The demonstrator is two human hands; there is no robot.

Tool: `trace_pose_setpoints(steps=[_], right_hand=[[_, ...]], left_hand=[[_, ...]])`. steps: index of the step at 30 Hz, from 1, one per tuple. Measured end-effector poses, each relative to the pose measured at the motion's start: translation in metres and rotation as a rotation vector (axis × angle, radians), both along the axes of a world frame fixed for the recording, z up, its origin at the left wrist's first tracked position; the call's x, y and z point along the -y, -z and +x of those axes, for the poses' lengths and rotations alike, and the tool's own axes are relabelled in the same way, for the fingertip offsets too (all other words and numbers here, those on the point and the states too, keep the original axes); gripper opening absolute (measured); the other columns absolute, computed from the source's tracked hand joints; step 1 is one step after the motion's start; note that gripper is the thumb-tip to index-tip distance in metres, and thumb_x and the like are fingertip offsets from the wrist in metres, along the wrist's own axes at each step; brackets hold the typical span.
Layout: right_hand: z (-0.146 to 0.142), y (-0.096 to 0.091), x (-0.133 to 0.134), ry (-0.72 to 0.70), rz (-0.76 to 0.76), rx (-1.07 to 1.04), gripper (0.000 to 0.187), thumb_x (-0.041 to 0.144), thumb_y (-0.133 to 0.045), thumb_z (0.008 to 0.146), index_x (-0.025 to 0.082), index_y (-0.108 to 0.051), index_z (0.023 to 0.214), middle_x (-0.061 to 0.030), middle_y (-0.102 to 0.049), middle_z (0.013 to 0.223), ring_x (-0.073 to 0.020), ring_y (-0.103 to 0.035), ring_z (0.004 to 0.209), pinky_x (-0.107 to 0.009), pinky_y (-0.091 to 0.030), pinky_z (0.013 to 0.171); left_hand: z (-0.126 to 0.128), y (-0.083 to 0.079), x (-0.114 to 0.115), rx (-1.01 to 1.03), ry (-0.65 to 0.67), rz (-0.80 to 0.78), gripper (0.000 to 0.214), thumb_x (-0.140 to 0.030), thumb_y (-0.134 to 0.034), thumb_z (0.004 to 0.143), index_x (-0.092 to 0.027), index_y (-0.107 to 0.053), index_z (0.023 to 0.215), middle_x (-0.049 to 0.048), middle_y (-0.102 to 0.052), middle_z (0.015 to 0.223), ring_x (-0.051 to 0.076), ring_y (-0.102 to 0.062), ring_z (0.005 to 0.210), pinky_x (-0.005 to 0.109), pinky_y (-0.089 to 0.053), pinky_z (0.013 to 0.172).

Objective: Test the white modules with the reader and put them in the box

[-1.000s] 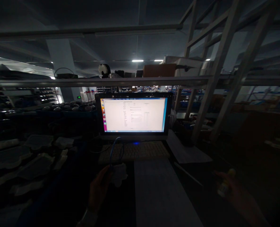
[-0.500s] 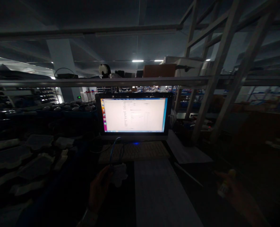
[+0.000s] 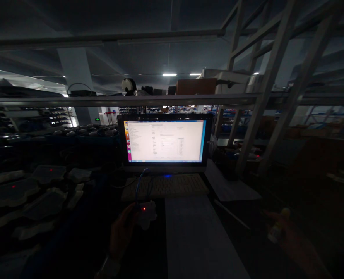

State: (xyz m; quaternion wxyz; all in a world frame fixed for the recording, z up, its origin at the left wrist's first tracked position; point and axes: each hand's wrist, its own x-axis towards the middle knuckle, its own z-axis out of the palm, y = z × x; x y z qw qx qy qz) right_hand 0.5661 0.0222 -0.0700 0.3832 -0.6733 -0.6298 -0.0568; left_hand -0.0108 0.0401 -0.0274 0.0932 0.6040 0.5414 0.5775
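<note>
My left hand (image 3: 124,224) is closed on the left edge of a small pale plastic device (image 3: 147,217). A red light glows on the device, and a blue cable (image 3: 138,188) arches up from its top towards the keyboard (image 3: 172,185). At the lower right, my right hand (image 3: 289,234) is wrapped round a small whitish bottle-like thing (image 3: 274,233) with a yellowish end, which is too dark to make out fully. Between the hands lies a sheet of paper (image 3: 197,236). Behind the keyboard a lit monitor (image 3: 166,142) shows a form-like window with text.
Several pale plastic housings (image 3: 11,192) lie on the left, two with red lights. A thin white stick (image 3: 232,214) and another paper (image 3: 232,188) lie right of centre. A shelf (image 3: 160,100) crosses above the monitor; metal frame posts (image 3: 264,93) rise at the right.
A red light has come on at the held device, and on two housings at left and a spot at right. More text fills the screen's left side. Both hands stay in place.
</note>
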Motion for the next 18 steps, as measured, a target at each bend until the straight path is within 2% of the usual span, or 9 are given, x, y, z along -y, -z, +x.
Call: trace_pose_setpoints(steps=[7, 10, 13, 18], right_hand=[[-0.001, -0.004, 0.002, -0.038, 0.0, -0.018, 0.04, 0.044, -0.051, 0.072, 0.021, -0.063, 0.102, -0.0122, -0.07, 0.103, -0.0312, -0.068, 0.09, -0.046, -0.057, 0.075], [-0.003, -0.007, 0.003, -0.025, -0.005, -0.007, 0.041, 0.043, -0.051, 0.072, 0.021, -0.063, 0.104, -0.0126, -0.07, 0.104, -0.0322, -0.068, 0.091, -0.047, -0.057, 0.076], [-0.006, -0.011, 0.004, 0.003, -0.002, 0.02, 0.038, 0.045, -0.053, 0.073, 0.023, -0.062, 0.103, -0.013, -0.069, 0.102, -0.0338, -0.068, 0.09, -0.048, -0.056, 0.076], [-0.004, -0.009, 0.005, 0.059, 0.094, 0.126, 0.031, 0.043, -0.047, 0.08, 0.027, -0.056, 0.104, -0.0151, -0.067, 0.102, -0.034, -0.067, 0.09, -0.048, -0.056, 0.077]], left_hand=[[0.003, -0.003, 0.0, -0.033, -0.011, 0.033, 0.051, -0.066, -0.054, 0.077, -0.023, -0.069, 0.097, 0.0053, -0.074, 0.097, 0.022, -0.071, 0.085, 0.03, -0.059, 0.073], [0.003, -0.003, -0.001, -0.053, -0.019, 0.038, 0.051, -0.067, -0.052, 0.078, -0.023, -0.069, 0.097, 0.0053, -0.074, 0.095, 0.021, -0.071, 0.082, 0.029, -0.059, 0.069], [0.003, -0.002, -0.001, -0.069, -0.013, 0.037, 0.048, -0.064, -0.051, 0.08, -0.023, -0.069, 0.098, 0.0055, -0.073, 0.097, 0.021, -0.071, 0.084, 0.03, -0.059, 0.071], [0.004, -0.005, 0.005, -0.111, -0.073, 0.125, 0.042, -0.057, -0.049, 0.085, -0.022, -0.067, 0.1, 0.007, -0.073, 0.098, 0.021, -0.07, 0.087, 0.03, -0.058, 0.074]])
